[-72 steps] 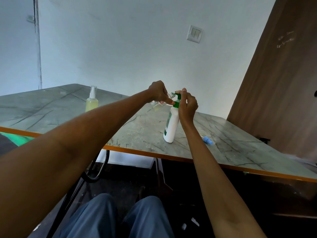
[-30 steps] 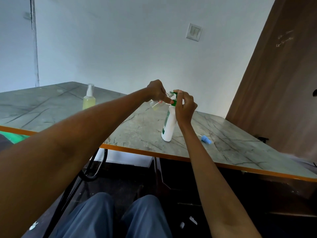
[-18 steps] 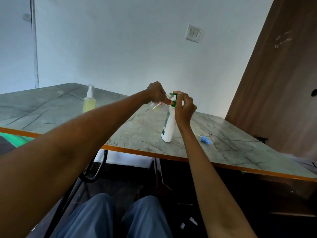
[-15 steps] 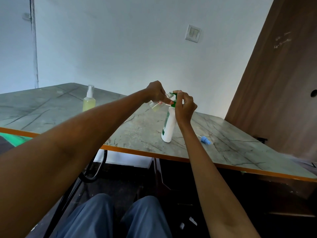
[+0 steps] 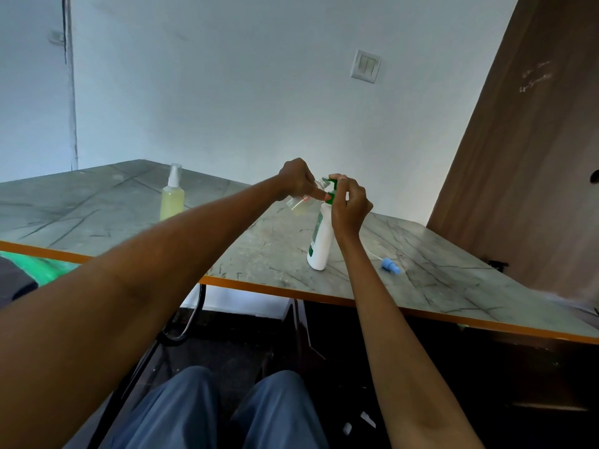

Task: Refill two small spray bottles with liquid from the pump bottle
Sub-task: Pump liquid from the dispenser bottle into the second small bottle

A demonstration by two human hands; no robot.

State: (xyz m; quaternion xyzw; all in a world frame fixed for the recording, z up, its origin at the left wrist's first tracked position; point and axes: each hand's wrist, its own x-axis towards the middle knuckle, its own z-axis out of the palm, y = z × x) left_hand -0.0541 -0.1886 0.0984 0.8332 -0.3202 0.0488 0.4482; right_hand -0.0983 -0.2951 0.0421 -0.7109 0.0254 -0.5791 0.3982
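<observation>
1. While the white pump bottle [image 5: 321,238] stands upright near the front edge of the marble-patterned table [image 5: 259,251], the right hand [image 5: 350,205] sits on its green pump head [image 5: 332,189], fingers curled down over it
2. Closed around a small clear spray bottle [image 5: 299,204], the left hand [image 5: 295,181] holds it tilted, its open neck up against the pump's spout
3. A second spray bottle [image 5: 172,196], capped and holding yellowish liquid, stands upright well to the left, farther back
4. A blue sprayer cap [image 5: 390,266] lies on the table, right of the pump bottle
</observation>
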